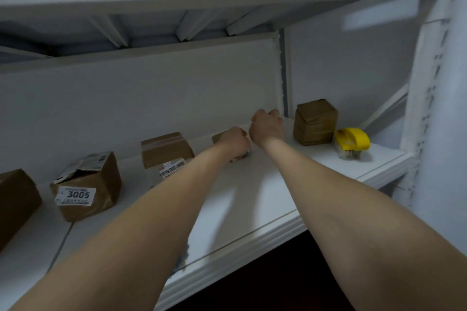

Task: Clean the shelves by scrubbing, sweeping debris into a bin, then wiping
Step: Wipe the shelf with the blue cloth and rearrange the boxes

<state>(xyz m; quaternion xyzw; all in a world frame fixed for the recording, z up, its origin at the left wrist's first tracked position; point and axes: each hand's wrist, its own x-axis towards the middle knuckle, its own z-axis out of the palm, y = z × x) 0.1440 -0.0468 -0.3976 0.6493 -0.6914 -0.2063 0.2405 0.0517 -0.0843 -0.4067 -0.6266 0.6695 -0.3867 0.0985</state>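
Reaching over the white shelf (247,197), both bare arms are stretched toward its back wall. A small carton (216,137) is gripped by the left hand (235,142), w/ the fingers curled over its top; most of this carton is hidden. The right hand (266,126) is seen from the back just beside it, fingers bent inward; whether sth. is held cannot be told. The yellow scrub brush (352,141) is placed bristles down near the right end of the shelf, just beside a taped brown box (316,121), and is touched by no hand. More to the left, a carton labelled 3005 (86,187) and a plain carton (166,150) are stood.
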